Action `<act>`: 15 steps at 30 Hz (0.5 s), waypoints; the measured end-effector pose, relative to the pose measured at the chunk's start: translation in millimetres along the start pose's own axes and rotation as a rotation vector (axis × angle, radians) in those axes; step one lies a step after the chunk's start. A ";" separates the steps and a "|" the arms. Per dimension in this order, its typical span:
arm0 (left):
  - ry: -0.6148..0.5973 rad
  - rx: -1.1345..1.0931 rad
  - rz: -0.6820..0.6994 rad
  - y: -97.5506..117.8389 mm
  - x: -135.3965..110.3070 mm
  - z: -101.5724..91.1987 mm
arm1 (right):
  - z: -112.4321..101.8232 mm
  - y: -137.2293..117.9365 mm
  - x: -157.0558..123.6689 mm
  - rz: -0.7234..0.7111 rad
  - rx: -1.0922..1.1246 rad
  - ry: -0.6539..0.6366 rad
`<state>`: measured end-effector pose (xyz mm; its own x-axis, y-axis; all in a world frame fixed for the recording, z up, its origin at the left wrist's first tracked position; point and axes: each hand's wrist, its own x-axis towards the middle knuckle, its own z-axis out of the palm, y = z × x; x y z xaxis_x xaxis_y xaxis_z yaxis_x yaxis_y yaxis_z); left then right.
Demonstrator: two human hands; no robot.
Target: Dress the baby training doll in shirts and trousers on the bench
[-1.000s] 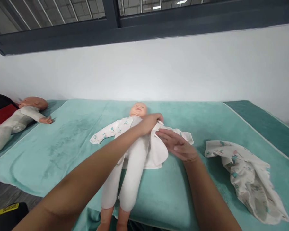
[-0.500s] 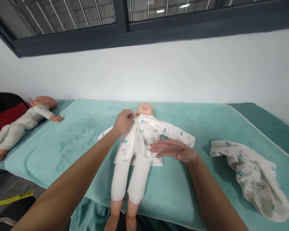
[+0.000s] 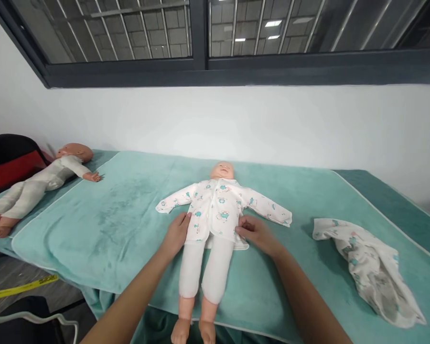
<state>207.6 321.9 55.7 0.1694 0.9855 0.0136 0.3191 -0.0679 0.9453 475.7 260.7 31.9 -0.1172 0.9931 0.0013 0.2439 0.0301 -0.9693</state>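
Observation:
A baby doll (image 3: 222,170) lies face up on a green towel-like cover (image 3: 129,210), its feet toward me. It wears a white printed baby jacket (image 3: 220,208) with both sleeves spread outward, over white leg coverings. The jacket's two front panels meet down the middle of the chest. At its lower left side edge my left hand (image 3: 177,233) is closed, thumb and fingers on the cloth. Across from it, my right hand (image 3: 257,232) pinches the jacket's right side edge.
A crumpled printed baby garment (image 3: 372,267) lies on the cover at the right. Another doll (image 3: 53,177) in white lies at the far left, beside a black and red item (image 3: 16,167). Behind the bed are a white wall (image 3: 218,124) and a barred window.
My left hand has moved down from the jacket's collar to its left side edge. My right hand, stretched out before, now pinches the right side. The front panels lie closer together.

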 end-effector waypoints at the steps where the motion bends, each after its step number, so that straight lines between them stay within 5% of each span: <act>1: 0.038 -0.014 0.017 1.2 0.9 0.4 | 4.7 -0.2 -3.5 -0.011 -0.063 0.001; 8: 0.152 -0.176 0.046 13.6 10.3 -3.5 | 26.1 -6.0 -30.5 -0.143 -0.204 0.093; 15: -0.063 -0.546 -0.210 -20.6 -8.6 -6.3 | 42.3 -14.0 -44.8 -0.127 -0.361 0.147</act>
<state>193.7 315.8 38.2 0.2153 0.9567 -0.1959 -0.1718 0.2345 0.9568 436.9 211.0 35.1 -0.0354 0.9837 0.1762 0.5620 0.1654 -0.8104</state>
